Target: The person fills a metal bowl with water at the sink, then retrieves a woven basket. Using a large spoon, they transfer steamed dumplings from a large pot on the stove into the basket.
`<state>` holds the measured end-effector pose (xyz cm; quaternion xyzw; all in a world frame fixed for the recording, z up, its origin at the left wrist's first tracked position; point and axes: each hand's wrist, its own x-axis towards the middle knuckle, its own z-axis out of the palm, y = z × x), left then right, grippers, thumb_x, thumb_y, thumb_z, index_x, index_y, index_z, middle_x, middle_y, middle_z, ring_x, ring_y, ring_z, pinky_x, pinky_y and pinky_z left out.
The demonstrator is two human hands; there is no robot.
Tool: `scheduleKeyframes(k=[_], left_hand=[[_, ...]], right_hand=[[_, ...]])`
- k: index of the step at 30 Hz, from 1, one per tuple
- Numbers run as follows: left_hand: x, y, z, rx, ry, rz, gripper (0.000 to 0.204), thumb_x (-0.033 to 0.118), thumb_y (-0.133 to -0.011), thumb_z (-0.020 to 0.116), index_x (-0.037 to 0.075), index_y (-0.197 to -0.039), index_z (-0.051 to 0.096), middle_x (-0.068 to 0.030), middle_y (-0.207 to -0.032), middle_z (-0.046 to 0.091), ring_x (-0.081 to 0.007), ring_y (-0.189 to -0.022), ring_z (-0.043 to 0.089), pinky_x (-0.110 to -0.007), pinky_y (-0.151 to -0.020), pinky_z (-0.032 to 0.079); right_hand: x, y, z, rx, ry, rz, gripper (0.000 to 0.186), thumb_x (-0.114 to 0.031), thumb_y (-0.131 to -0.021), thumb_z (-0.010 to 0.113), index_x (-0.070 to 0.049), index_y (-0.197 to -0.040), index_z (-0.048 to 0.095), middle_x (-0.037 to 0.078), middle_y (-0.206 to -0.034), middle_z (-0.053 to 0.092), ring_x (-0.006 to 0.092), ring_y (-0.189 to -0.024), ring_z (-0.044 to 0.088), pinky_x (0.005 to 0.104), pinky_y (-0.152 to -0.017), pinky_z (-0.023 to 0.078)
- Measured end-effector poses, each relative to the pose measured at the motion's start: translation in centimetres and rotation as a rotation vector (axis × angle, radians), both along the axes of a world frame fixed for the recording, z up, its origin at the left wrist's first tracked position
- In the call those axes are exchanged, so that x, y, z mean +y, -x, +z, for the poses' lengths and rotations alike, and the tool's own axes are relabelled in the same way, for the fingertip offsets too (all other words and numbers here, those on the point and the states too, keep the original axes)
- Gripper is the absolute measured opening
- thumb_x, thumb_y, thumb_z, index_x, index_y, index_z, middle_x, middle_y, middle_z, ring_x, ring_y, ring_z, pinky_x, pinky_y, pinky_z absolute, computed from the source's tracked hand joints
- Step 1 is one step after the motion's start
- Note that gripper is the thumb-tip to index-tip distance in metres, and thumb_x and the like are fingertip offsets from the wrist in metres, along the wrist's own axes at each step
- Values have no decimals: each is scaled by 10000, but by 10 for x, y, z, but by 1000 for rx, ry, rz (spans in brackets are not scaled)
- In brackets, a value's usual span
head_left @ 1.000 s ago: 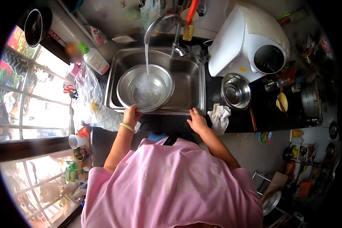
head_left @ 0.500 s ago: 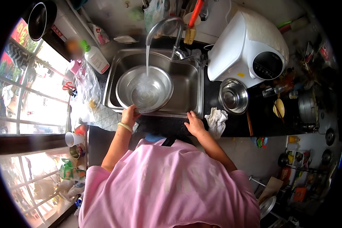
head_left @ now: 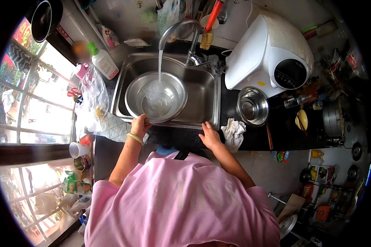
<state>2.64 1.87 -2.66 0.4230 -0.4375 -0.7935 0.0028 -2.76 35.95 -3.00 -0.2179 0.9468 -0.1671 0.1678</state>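
Water runs from the curved metal faucet (head_left: 179, 25) into a large steel basin (head_left: 178, 108) that sits in the left part of the sink (head_left: 202, 108). At the basin's near rim is my left hand (head_left: 139, 125), its fingers closed on the edge; a pale bangle circles that wrist. My right hand (head_left: 209, 135) rests on the sink's front edge with its fingers stretched out, holding nothing. A crumpled white cloth (head_left: 233, 134) lies on the counter just right of it. Some water stands in the basin under the stream.
A smaller steel bowl (head_left: 252, 106) stands on the dark counter beside a white rounded appliance (head_left: 261, 55). To the left are a white bottle with a green top (head_left: 104, 62) and a clear plastic bag (head_left: 95, 92). A red-handled brush (head_left: 212, 20) hangs behind the sink.
Water keeps running into the basin. Both hands stay in place; the whole view has shifted very slightly.
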Motion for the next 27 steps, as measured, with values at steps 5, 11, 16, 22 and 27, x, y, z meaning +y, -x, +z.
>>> scheduleKeyframes(k=[5,11,16,22,27], left_hand=[[3,-1,9,9,18,14,154,143,-767,598,10,-843,590,-95,-751,624,-211,-642,614,-326,-603,530],[3,-1,6,7,34,17,165,141,-769,596,1,-856,592,-101,-762,627,-212,-646,616,-318,-591,525],[6,-1,13,-31,52,25,191,140,-766,604,-11,-883,596,-120,-789,628,-223,-689,624,-324,-614,533],[4,-2,9,-55,70,15,211,146,-762,601,-15,-898,587,-108,-797,609,-214,-676,610,-326,-601,535],[5,-8,10,-35,82,55,219,140,-760,584,-14,-916,583,-105,-781,601,-213,-669,602,-331,-583,530]], right_hand=[[-2,1,4,-24,-29,12,569,-227,-794,643,-16,-1280,437,192,-1381,372,348,-1072,549,398,-891,468],[5,21,3,-100,30,39,537,-225,-796,642,-6,-1256,474,190,-1295,450,315,-855,626,387,-806,497],[-8,70,16,-345,243,-157,541,-204,-808,632,1,-1277,457,186,-1146,537,218,-514,608,341,-606,518],[-32,178,-6,-357,490,-323,737,-204,-770,701,-5,-1373,325,220,-1174,542,177,-645,634,300,-581,520],[-86,281,18,-475,590,-460,708,-76,-714,703,36,-1328,368,145,-1037,585,185,-759,611,297,-622,512]])
